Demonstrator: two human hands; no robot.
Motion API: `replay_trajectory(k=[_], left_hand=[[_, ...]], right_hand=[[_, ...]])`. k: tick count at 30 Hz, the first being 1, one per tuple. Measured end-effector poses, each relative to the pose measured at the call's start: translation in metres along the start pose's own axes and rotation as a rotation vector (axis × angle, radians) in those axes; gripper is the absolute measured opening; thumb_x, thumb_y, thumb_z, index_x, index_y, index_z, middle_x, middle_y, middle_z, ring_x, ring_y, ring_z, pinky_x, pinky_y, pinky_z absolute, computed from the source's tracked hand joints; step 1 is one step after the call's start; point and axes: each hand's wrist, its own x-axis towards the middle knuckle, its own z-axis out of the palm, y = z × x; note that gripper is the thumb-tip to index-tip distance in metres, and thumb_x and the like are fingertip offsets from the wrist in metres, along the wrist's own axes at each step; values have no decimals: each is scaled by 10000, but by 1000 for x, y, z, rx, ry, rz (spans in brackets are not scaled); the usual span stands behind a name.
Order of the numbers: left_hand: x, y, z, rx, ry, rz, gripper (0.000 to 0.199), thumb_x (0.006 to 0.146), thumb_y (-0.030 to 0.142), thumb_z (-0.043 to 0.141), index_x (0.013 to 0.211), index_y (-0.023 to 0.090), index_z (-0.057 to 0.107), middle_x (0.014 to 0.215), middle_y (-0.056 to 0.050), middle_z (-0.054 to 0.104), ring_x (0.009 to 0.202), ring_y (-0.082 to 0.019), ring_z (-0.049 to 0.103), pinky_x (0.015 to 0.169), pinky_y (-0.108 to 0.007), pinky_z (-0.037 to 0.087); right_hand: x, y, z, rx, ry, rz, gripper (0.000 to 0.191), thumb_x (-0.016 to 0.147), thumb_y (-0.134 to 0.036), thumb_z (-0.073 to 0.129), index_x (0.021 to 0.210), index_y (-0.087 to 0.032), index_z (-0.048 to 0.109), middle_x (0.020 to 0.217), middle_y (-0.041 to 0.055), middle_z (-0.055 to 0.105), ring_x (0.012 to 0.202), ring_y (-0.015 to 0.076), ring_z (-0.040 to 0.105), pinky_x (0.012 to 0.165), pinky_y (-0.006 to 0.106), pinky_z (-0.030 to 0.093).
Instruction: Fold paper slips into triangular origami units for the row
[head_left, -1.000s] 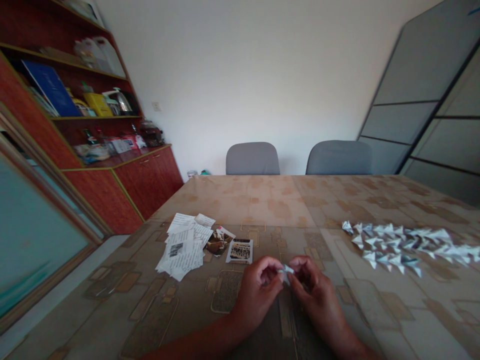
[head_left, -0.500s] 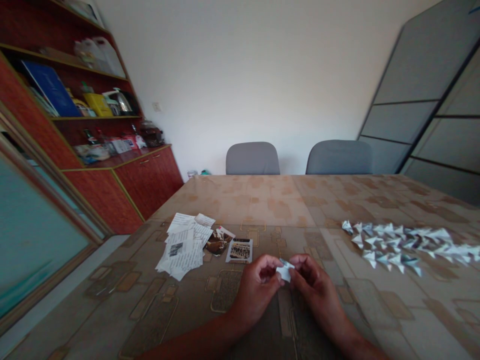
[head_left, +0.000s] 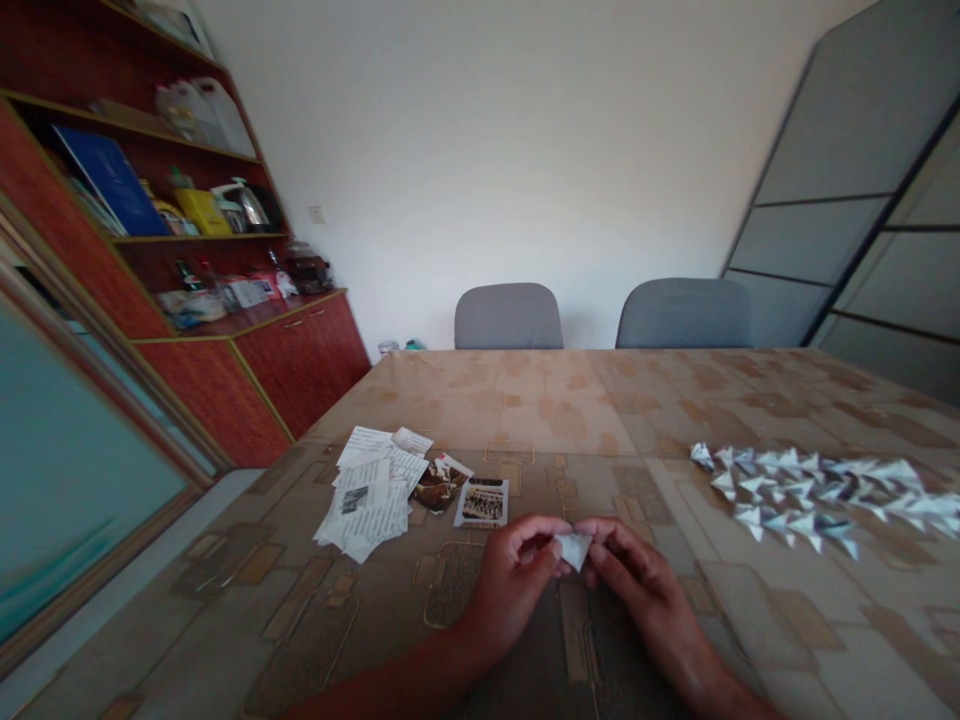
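Observation:
Between my two hands is a small folded piece of paper (head_left: 574,550), pale and roughly triangular, its point facing down. My left hand (head_left: 517,570) pinches its left side between thumb and fingers. On the other side, my right hand (head_left: 634,575) has its fingertips closed on the upper right edge. Both hands are just above the patterned table. Left of them lies a loose pile of printed paper pieces (head_left: 371,500), with a brown picture piece (head_left: 439,487) and a small photo print (head_left: 482,503) beside it. Rows of pointed folded paper shapes (head_left: 795,485) stand at the right.
The table (head_left: 540,400) has a brown patterned cover. Two grey chairs (head_left: 508,315) stand at its far edge before a white wall. A red-brown cabinet (head_left: 292,365) with crowded shelves is at the left, and grey panelled doors (head_left: 825,150) are at the right.
The folded paper has turned in my fingers and now shows a triangular face pointing down. My right thumb has shifted away from its front. The view has moved slightly.

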Motion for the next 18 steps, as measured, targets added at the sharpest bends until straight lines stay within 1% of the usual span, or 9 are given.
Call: replay_trajectory(k=[3,5,11,18], left_hand=[[0,3,0,-12,3,-12,226,747,304,661,894,136,691,783,-52,701,657,-163,626,647,-271,487],[0,4,0,-26,0,-15,229,739,311,672,884,136,695,761,-49,702,645,-163,623,644,-273,486],[1,0,-1,-52,-3,-14,251,723,341,704,876,142,705,749,-47,709,623,-163,621,633,-279,487],[0,3,-2,-95,-26,-28,273,741,362,715,898,139,716,767,-51,716,632,-156,624,647,-272,486]], right_hand=[[-1,1,0,45,-43,-14,247,871,-455,580,914,-217,629,765,8,621,732,176,599,714,286,499],[0,2,1,67,-56,-26,211,873,-425,589,920,-221,620,801,15,639,755,176,606,719,287,498],[1,6,2,80,-42,-55,184,868,-400,602,902,-220,614,785,17,658,729,178,616,689,290,497],[1,6,1,105,-57,-43,194,879,-393,597,975,-226,609,816,16,663,749,173,614,672,271,487]])
